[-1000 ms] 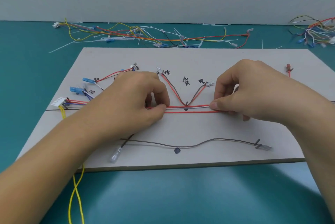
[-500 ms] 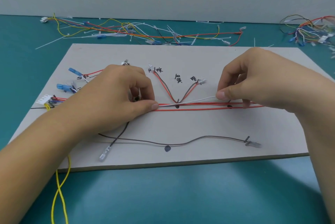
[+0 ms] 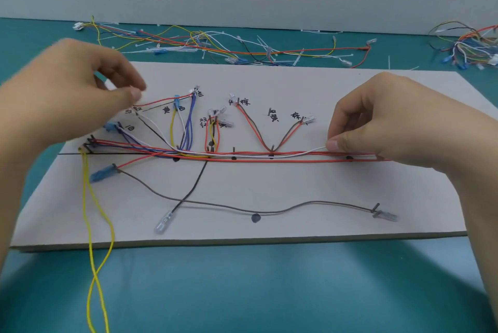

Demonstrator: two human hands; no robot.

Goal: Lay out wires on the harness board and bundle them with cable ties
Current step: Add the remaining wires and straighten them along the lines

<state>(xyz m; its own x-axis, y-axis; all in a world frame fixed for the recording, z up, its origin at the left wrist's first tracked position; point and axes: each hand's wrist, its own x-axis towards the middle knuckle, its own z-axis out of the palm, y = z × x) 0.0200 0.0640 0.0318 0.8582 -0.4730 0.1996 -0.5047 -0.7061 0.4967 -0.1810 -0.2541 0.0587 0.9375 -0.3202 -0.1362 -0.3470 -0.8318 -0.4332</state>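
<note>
I see right hand point(image 3: 377, 122) pinching white wire point(image 3: 318, 148) at its end; wire runs left from the thumb along harness board point(image 3: 296, 184). Left hand point(image 3: 67, 90) is blurred, can't tell its grip.

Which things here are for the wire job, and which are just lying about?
For the job:
harness board
white wire, pinched by the right hand
red wires along the board's line
left hand, over the board's left end

Just lying about:
tangle of wires behind the board
wire bundle at the far right
</note>
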